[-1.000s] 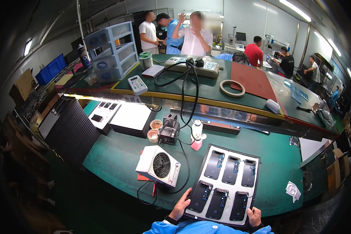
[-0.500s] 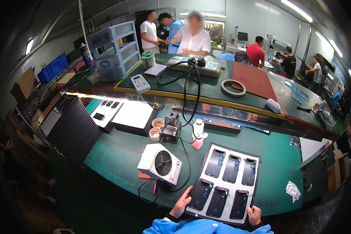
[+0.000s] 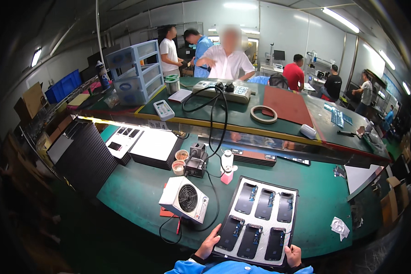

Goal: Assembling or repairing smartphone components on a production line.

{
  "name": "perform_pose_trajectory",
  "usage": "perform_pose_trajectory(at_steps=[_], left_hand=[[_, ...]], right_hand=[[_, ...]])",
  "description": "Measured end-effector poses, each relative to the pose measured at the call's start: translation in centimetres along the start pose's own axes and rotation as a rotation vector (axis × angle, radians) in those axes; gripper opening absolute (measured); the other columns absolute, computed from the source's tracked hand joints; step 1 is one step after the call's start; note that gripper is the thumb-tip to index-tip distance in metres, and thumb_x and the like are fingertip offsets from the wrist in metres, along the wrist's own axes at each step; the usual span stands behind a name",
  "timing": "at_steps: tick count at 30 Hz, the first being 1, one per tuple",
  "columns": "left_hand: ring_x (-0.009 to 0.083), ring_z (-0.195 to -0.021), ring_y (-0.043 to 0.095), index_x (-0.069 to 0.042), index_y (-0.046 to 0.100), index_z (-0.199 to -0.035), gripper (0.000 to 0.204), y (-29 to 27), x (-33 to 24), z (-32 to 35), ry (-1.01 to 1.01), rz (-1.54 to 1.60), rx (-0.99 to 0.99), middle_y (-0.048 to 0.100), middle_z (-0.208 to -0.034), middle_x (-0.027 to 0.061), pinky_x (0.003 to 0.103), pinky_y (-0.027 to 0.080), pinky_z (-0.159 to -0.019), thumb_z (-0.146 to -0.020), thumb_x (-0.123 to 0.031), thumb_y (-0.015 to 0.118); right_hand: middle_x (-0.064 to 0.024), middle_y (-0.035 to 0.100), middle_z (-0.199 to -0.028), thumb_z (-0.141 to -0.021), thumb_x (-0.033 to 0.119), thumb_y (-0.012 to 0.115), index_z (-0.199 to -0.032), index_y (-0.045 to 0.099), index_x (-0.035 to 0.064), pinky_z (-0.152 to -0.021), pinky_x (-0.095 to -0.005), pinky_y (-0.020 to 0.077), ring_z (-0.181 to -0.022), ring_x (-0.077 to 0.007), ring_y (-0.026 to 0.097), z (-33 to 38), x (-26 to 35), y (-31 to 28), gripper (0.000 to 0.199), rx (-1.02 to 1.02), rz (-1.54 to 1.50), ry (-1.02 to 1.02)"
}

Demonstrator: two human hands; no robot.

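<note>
Left hand [image 3: 208,243]: was partly closed at the left edge of the tray [image 3: 262,246], thumb near the rim; the lower fingers were hidden.
Right hand [image 3: 293,255]: was curled at the opposite edge, thumb against the near right corner; grip underneath could not be seen.
Tray: lay between the two hands and reached ahead of them, over the bench [image 3: 137,194]; whether its underside touched the bench could not be told.
Screens [image 3: 250,242]: six, dark, in two rows of three in the white insert; the near row lay between the hands, the far row beyond them.
Two-handed hold: judged to be the step in hand, with the tray supported from both sides.
Tray handling: the next move seemed to call for both hands working evenly, tray level, so that no screen slid.
Fan [image 3: 183,199]: stood ahead and left of the left hand, apart from the tray.
Bottle [image 3: 227,159]: white, stood well ahead of the left hand.
Tissue [image 3: 339,227]: lay crumpled, right of and beyond the right hand.
</note>
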State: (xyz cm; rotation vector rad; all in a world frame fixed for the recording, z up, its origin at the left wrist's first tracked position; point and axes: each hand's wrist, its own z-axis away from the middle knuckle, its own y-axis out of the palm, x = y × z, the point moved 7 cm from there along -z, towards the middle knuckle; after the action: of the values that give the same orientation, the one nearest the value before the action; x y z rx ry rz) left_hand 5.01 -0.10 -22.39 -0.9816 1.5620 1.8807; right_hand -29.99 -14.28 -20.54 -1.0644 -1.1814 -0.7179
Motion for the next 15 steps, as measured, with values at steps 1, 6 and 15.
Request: perform_pose_trajectory(at_steps=[1,6,15], left_hand=[[0.0195,-0.138,0.037,0.001,0.015,-0.155,0.065,0.0,0.1,-0.1,-0.002,0.012,0.003,0.034,-0.153,0.0148,0.031,0.027,-0.115,-0.099,-0.015,0.043],[0.0202,-0.138,0.037,0.001,0.014,-0.155,0.066,0.9,-0.1,1.0,-0.036,0.059,-0.032,0.033,-0.153,0.0152,0.031,0.026,-0.115,-0.098,-0.015,0.043],[0.0206,-0.138,0.036,0.001,0.014,-0.156,0.073,3.2,1.9,1.1,0.008,-0.06,-0.075,0.033,-0.153,0.013,0.032,0.024,-0.116,-0.094,-0.016,0.051]], right_hand=[[0.007,0.044,-0.06,-0.092,0.018,0.065,-0.061,0.044,0.0077,-0.049,-0.0252,0.0297,-0.057,-0.0034,0.035,-0.1,-0.2,0.1,0.039,0.01,-0.019,0.001],[0.0069,0.046,-0.061,-0.092,0.017,0.065,-0.062,0.046,0.0071,-0.049,-0.0252,0.0307,-0.058,-0.0035,0.037,0.4,0.1,-0.1,0.037,0.034,-0.022,-0.044],[-0.007,0.039,-0.054,-0.085,0.02,0.065,-0.06,0.044,0.0024,-0.05,-0.0359,0.0327,-0.055,-0.0138,0.036,-1.7,-0.2,-3.1,0.038,-0.035,0.252,-0.174]])
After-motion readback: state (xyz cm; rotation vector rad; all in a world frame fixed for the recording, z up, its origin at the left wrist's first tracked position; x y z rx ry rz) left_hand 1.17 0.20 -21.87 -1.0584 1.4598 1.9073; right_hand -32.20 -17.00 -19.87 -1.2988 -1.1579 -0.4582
